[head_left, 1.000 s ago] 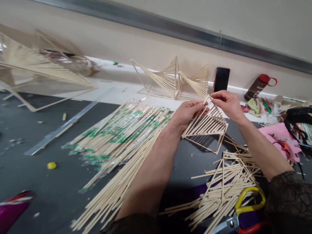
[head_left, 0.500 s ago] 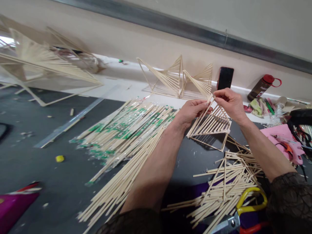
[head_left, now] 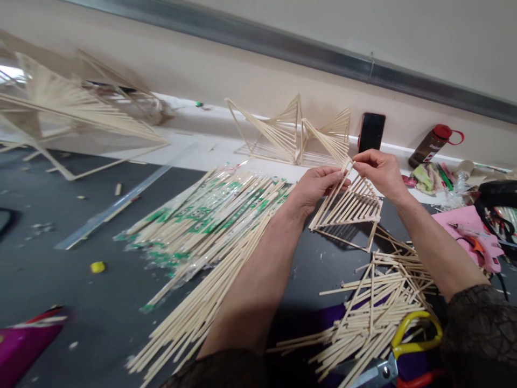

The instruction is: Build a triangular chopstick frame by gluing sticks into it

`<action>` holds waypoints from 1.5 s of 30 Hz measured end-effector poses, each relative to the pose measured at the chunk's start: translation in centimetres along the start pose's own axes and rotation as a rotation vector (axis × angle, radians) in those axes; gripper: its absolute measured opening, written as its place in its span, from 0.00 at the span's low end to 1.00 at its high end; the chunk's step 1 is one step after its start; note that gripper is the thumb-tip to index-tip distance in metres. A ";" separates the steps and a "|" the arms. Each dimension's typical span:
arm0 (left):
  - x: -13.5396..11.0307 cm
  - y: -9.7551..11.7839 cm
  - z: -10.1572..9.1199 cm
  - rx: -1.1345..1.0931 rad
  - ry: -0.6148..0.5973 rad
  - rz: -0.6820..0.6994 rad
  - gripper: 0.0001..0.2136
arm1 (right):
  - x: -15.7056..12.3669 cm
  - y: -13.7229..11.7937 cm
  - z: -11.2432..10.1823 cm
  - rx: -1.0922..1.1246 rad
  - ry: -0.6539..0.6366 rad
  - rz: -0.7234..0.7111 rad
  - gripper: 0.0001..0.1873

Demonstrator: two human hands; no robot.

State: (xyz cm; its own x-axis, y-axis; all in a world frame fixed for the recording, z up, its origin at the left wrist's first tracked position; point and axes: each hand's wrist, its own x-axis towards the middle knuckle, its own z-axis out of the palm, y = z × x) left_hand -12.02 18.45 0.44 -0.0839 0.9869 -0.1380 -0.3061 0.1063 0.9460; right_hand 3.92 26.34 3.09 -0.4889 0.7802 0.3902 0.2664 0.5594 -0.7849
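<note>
A small fan-shaped frame of thin wooden sticks (head_left: 351, 207) stands on the dark table, its base resting flat and its top corner raised. My left hand (head_left: 317, 186) pinches the sticks at that top corner from the left. My right hand (head_left: 379, 172) pinches the same corner from the right, fingers closed on a stick end. A long pile of wooden sticks (head_left: 205, 237), some in green-printed wrappers, lies to the left of my left forearm. A heap of shorter cut sticks (head_left: 371, 302) sits below the frame.
Finished stick structures stand by the wall at the middle (head_left: 294, 134) and far left (head_left: 68, 113). A phone (head_left: 370, 132) and a brown bottle (head_left: 434, 143) are behind my hands. Yellow-handled scissors (head_left: 407, 345), a pink glue gun (head_left: 476, 245) and a clear ruler (head_left: 121, 199) lie about.
The view has shifted slightly; both hands stay pinched on the frame's top corner with only small finger adjustments.
</note>
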 end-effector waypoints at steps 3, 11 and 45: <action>-0.1 0.1 0.1 0.027 0.017 0.016 0.21 | 0.1 -0.3 0.0 -0.005 -0.016 0.006 0.07; 0.0 -0.3 0.8 0.012 0.063 0.083 0.18 | 0.1 -0.4 0.1 -0.007 -0.034 -0.002 0.07; 2.2 2.3 0.3 0.248 -0.036 0.374 0.10 | -0.1 0.0 0.2 -0.059 0.018 -0.086 0.06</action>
State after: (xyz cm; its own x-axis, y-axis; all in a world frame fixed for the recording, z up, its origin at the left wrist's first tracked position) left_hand -12.58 20.90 2.39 -0.1115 0.9661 0.2329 -0.0243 -0.2369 0.9712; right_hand 3.79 26.24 2.97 -0.4974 0.7331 0.4639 0.2731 0.6398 -0.7184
